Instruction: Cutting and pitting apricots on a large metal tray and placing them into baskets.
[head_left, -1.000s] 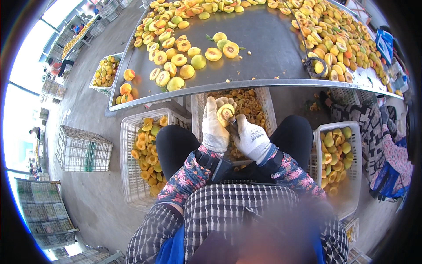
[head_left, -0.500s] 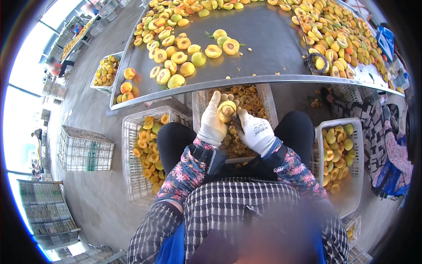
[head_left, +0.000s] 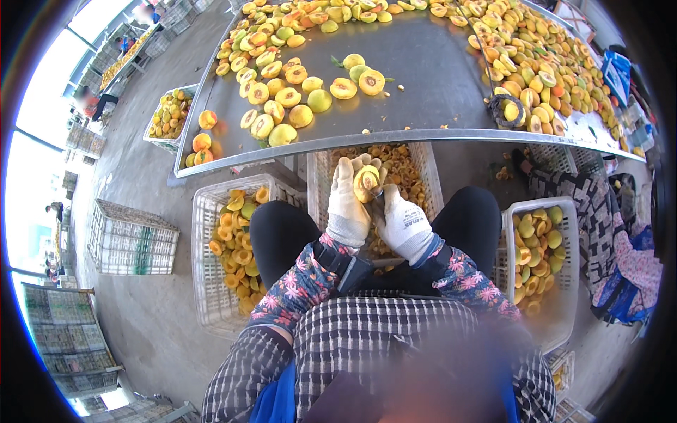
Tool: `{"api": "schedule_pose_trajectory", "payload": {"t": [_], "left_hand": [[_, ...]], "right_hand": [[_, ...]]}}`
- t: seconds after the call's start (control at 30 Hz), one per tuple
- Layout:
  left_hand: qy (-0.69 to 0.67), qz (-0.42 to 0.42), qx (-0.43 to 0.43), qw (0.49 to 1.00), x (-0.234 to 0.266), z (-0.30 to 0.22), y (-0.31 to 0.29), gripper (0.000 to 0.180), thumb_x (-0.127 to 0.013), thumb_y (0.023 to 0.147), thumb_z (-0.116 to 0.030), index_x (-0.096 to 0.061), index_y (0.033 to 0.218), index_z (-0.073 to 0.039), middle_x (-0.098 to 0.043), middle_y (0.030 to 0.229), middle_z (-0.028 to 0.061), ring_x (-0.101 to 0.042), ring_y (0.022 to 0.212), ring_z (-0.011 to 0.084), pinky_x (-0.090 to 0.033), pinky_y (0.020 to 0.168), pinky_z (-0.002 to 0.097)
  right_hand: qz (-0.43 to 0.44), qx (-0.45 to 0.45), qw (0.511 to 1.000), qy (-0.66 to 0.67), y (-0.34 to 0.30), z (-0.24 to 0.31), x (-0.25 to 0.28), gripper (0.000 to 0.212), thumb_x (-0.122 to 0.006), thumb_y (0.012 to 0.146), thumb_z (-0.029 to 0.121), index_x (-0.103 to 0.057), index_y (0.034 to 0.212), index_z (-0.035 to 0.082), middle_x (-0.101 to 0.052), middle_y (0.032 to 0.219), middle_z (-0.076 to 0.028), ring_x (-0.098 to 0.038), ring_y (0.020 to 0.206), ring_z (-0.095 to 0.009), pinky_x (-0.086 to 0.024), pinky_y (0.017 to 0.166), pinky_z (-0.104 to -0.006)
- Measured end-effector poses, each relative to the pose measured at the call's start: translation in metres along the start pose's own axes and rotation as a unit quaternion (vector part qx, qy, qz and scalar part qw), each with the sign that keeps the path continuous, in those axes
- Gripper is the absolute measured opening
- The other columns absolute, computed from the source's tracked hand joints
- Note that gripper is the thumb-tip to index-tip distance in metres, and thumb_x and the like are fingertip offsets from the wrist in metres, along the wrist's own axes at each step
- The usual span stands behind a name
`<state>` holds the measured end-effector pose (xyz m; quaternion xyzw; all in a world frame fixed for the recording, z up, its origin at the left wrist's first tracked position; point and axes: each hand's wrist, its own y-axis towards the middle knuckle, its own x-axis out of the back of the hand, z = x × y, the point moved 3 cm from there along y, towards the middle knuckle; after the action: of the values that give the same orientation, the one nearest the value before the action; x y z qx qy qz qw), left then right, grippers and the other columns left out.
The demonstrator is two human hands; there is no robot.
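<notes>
My left hand (head_left: 348, 204), in a white work glove with stained fingers, is closed round a yellow peach half (head_left: 367, 183). The cut face points up, with a brownish pit area in its middle. My right hand (head_left: 402, 224), gloved too, is closed on a small metal tool (head_left: 379, 192) mostly hidden by the fingers. Its tip meets the peach half's lower right edge. Both hands hang over a white crate (head_left: 431, 169) of peach pieces between my knees, just short of the metal table (head_left: 416, 92).
Halved peaches (head_left: 288, 96) lie on the table, with a large heap (head_left: 536, 63) at its right. Crates of peach halves stand by my left leg (head_left: 199, 261) and right leg (head_left: 572, 268). An upturned-looking crate (head_left: 134, 240) sits farther left. A person's patterned clothing (head_left: 589, 211) shows at right.
The peach half has shifted slightly and its cut face now shows more fully. My right hand has drawn a little down and left, the tool moving to the fruit's lower edge.
</notes>
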<state>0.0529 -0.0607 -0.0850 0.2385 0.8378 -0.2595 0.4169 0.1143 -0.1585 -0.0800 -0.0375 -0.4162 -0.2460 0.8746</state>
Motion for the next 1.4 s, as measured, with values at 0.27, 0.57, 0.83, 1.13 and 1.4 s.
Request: {"api": "schedule_pose_trajectory", "payload": {"t": [0.27,0.57,0.83,1.13,1.4], "left_hand": [[0.086,0.020,0.008,0.996,0.009,0.001,0.008,0.031,-0.052,0.097,-0.035,-0.054,0.102,-0.004,-0.059,0.102,0.0104,-0.061,0.099,0.0250,-0.053,0.088,0.0405],[0.182,-0.012,-0.040,0.982,0.001,-0.002,0.017,0.034,-0.052,0.097,-0.034,-0.056,0.097,0.000,-0.062,0.099,0.0128,-0.064,0.091,0.0244,-0.056,0.080,0.0372],[0.265,0.018,0.031,0.964,0.008,-0.017,0.023,0.057,-0.041,0.097,-0.052,-0.058,0.081,0.000,-0.065,0.083,0.0169,-0.066,0.075,0.0268,-0.055,0.068,0.0359],[0.076,0.051,0.103,0.990,0.020,-0.012,0.029,0.060,-0.043,0.094,-0.056,-0.062,0.087,0.000,-0.065,0.083,0.0164,-0.066,0.075,0.0289,-0.055,0.071,0.0387],[0.234,0.032,0.050,0.971,0.027,-0.011,0.019,0.049,-0.055,0.093,-0.046,-0.063,0.078,0.001,-0.066,0.075,0.0130,-0.066,0.065,0.0230,-0.054,0.061,0.0317]], "right_hand": [[0.055,0.009,0.998,0.004,0.003,-0.002,0.002,0.036,-0.057,0.086,0.019,-0.043,0.112,-0.002,-0.063,0.077,-0.024,-0.063,0.072,-0.041,-0.050,0.063,-0.0467],[0.081,-0.027,0.994,0.068,0.008,-0.012,-0.003,0.033,-0.058,0.087,0.019,-0.046,0.112,0.000,-0.063,0.082,-0.026,-0.061,0.078,-0.044,-0.048,0.070,-0.0486],[0.148,-0.025,0.966,0.211,0.007,-0.018,-0.007,0.033,-0.057,0.090,0.022,-0.051,0.113,-0.001,-0.063,0.090,-0.024,-0.062,0.085,-0.038,-0.048,0.073,-0.0424],[0.263,-0.252,0.780,0.509,0.002,-0.011,-0.010,0.025,-0.056,0.095,0.030,-0.049,0.106,0.009,-0.047,0.067,0.005,-0.039,0.045,-0.002,-0.032,0.040,-0.0192],[0.308,-0.246,0.759,0.519,-0.005,-0.010,-0.010,0.017,-0.055,0.096,0.024,-0.048,0.105,0.011,-0.043,0.061,0.006,-0.036,0.040,-0.004,-0.029,0.037,-0.0200]]}}
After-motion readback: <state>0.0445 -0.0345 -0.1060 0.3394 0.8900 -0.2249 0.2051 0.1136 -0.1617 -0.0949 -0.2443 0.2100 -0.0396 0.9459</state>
